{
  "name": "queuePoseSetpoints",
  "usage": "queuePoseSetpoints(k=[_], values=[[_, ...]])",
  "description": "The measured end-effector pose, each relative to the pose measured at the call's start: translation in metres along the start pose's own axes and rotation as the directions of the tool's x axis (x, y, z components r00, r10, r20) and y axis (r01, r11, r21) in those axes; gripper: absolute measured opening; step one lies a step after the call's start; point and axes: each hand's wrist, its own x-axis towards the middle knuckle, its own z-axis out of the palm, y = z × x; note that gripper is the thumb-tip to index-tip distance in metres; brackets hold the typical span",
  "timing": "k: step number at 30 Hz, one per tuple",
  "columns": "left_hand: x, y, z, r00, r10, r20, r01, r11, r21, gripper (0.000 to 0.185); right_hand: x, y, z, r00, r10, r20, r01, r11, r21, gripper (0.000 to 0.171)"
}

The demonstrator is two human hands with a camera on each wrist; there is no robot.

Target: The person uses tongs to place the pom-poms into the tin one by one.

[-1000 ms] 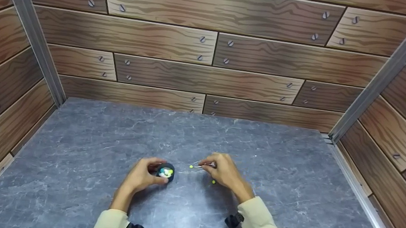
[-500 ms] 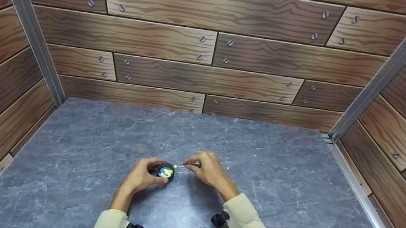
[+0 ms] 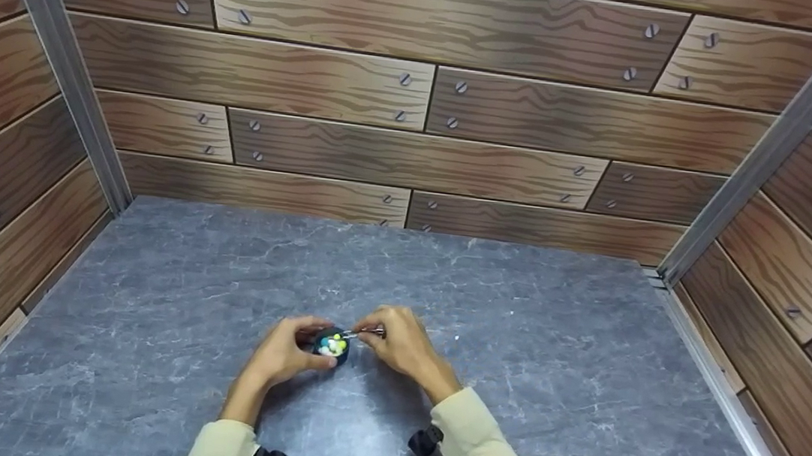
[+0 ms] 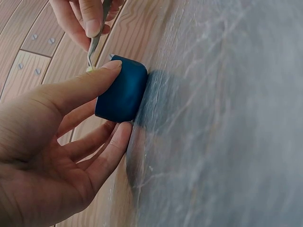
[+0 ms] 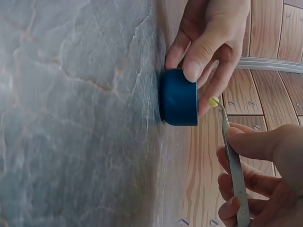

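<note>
My left hand (image 3: 279, 354) holds a small dark blue cup (image 5: 179, 98) standing on the tabletop, thumb on one side and fingers on the other. Several white, yellow and blue beads (image 3: 331, 345) lie inside it, seen from above in the head view. In my right hand (image 3: 398, 339) is a pair of metal tweezers (image 5: 235, 172) with bent tips, pinched between thumb and fingers. A yellow bead (image 5: 213, 101) sits at the tweezer tips, just above the cup's mouth and close to my left fingers.
The grey marbled tabletop (image 3: 236, 263) spreads around both hands. Small white specks (image 3: 457, 337) lie on it to the right. Wood-patterned walls (image 3: 330, 84) with metal corner posts (image 3: 762, 144) enclose the back and sides.
My right hand has moved left, carrying the tweezers and yellow bead over to the cup. Another yellow bead, seen on the table a second ago, is out of sight. My left hand has stayed put.
</note>
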Motion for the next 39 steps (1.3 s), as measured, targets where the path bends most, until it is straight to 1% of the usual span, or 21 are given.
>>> queuePoseSetpoints(k=[5, 16, 23, 25, 32, 36, 39], values=[[0.000, 0.000, 0.000, 1.000, 0.023, 0.002, -0.023, 1.000, -0.004, 0.057, -0.001, -0.001, 0.004, 1.000, 0.001, 0.006, -0.001, 1.000, -0.002, 0.012], [0.000, -0.001, 0.000, 1.000, 0.022, 0.009, -0.022, 1.000, -0.012, 0.057, -0.002, -0.002, 0.009, 0.999, 0.025, 0.031, -0.024, 0.999, -0.031, 0.011], [0.000, 0.001, 0.000, 1.000, -0.027, 0.014, 0.027, 0.999, -0.025, 0.059, -0.004, -0.001, 0.010, 0.999, 0.014, 0.045, -0.012, 0.999, -0.038, 0.012], [0.000, 0.000, 0.000, 1.000, -0.028, 0.011, 0.029, 0.999, -0.024, 0.058, -0.004, -0.001, 0.010, 0.999, 0.012, 0.038, -0.011, 0.999, -0.038, 0.012], [0.000, 0.000, 0.000, 1.000, -0.006, 0.008, 0.006, 1.000, -0.016, 0.059, -0.005, -0.002, 0.006, 0.999, -0.006, 0.032, 0.007, 1.000, -0.029, 0.014], [-0.001, 0.001, 0.000, 1.000, -0.011, 0.010, 0.011, 1.000, -0.010, 0.059, -0.008, 0.000, 0.000, 0.999, -0.007, 0.032, 0.008, 1.000, -0.011, 0.014], [0.000, 0.001, 0.000, 1.000, -0.012, 0.004, 0.012, 1.000, -0.005, 0.059, -0.011, 0.003, -0.007, 1.000, -0.010, 0.016, 0.010, 1.000, 0.008, 0.014]])
